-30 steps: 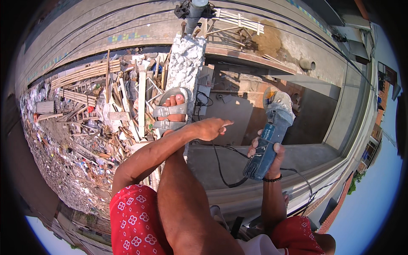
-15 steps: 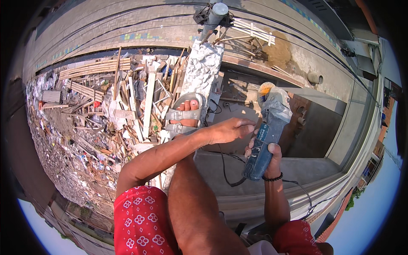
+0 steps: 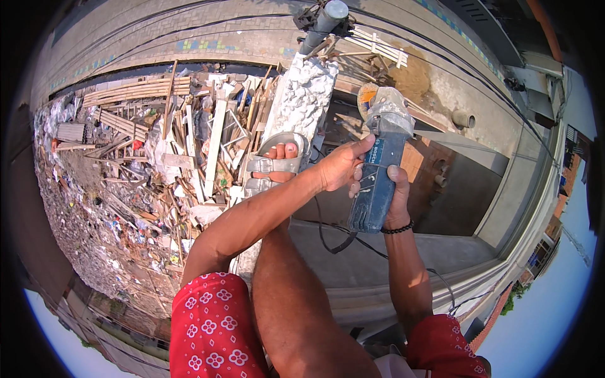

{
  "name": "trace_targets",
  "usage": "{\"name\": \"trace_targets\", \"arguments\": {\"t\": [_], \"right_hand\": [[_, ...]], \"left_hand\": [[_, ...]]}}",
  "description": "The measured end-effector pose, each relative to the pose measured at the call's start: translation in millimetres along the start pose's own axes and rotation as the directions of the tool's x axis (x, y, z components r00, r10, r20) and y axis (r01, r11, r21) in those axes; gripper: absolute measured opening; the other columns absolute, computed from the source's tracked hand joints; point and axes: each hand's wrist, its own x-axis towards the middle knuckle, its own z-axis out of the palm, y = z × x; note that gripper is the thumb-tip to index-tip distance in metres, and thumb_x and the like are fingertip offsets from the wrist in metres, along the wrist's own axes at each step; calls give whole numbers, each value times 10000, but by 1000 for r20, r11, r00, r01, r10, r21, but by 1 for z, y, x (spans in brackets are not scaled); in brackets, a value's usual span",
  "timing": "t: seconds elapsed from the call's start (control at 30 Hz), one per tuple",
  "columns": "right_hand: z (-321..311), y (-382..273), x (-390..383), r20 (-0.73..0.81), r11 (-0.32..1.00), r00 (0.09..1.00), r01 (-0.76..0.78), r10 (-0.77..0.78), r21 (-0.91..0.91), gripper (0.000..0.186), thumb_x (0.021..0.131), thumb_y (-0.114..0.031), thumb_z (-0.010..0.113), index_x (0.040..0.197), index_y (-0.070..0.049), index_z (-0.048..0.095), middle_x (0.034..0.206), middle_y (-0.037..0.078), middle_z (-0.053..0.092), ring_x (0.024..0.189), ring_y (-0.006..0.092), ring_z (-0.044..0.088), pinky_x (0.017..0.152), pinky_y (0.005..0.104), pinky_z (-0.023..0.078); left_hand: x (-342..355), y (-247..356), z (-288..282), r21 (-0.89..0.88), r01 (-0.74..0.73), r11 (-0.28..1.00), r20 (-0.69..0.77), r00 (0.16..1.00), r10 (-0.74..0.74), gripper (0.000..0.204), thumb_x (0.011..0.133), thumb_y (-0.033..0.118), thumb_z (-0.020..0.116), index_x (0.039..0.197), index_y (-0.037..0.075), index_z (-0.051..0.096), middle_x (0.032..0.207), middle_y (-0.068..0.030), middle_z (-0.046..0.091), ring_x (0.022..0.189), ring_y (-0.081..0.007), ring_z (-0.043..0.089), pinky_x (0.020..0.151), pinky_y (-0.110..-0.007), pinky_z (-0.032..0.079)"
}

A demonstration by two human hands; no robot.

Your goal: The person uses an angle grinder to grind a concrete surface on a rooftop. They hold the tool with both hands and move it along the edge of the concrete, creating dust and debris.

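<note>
An angle grinder (image 3: pixel 378 173) with a blue body, a dusty grey head and an orange-yellow disc (image 3: pixel 365 99) is held up in front of me, disc end away. My right hand (image 3: pixel 398 198) wraps round its body from the right, thumb on top and fingertips showing along the left side. My left hand (image 3: pixel 340 167) meets the tool's left side near its head, thumb laid against the casing and the other fingers curled, partly hidden. From the near end of the grinder a black power cord (image 3: pixel 328 242) loops down and left.
My sandalled foot (image 3: pixel 274 162) stands on a narrow wall top with rough white mortar (image 3: pixel 304 94). A pole (image 3: pixel 324 25) with cables rises at its far end. Left below lie timber scraps and rubble (image 3: pixel 183 151). To the right the drop shows a concrete ledge (image 3: pixel 435 242) and a recess.
The grinder has moved up and slightly left in my right hand. My left hand has shifted up and right relative to the wall and now touches the tool's side.
</note>
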Motion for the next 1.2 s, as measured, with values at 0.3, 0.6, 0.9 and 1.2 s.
{"name": "trace_targets", "arguments": {"t": [0.3, 0.6, 0.9, 1.2], "right_hand": [[6, 0, 15, 10, 999, 1000, -18, 18, 29, 537, 788, -369, 644, 1119, 34, 515, 896, 157, 647, 717, 254, 680, 658, 366, 596], [-3, 7, 21, 4, 998, 999, -45, 45, -42, 581, 789, -431, 622, 1150, 11, 510, 899, 136, 651, 711, 259, 668, 658, 379, 583], [4, 11, 27, 45, 997, 996, -78, 78, -5, 500, 781, -338, 636, 1120, 11, 519, 897, 147, 650, 722, 258, 673, 673, 370, 583], [-4, 17, 21, 113, 991, 985, -129, 132, -30, 505, 755, -334, 650, 1115, 0, 532, 899, 148, 654, 726, 259, 667, 664, 360, 570]], "left_hand": [[2, 5, -2, -164, -18, 986, -39, 999, 12, 559, 878, 625, 554, 865, 72, 634, 467, 44, 471, 319, -29, 394, 275, -164, 334], [9, -3, -8, -205, -60, 977, -107, 994, 39, 564, 851, 671, 546, 847, 110, 603, 453, 46, 427, 289, -56, 370, 235, -202, 283], [6, -6, -24, -239, -83, 967, -79, 995, 66, 556, 858, 672, 537, 884, 120, 603, 448, 36, 430, 292, -68, 385, 239, -223, 317], [-14, -7, -27, -149, -68, 987, -10, 998, 67, 648, 931, 615, 449, 1116, 10, 587, 575, -18, 583, 395, -73, 512, 338, -202, 444]]}}
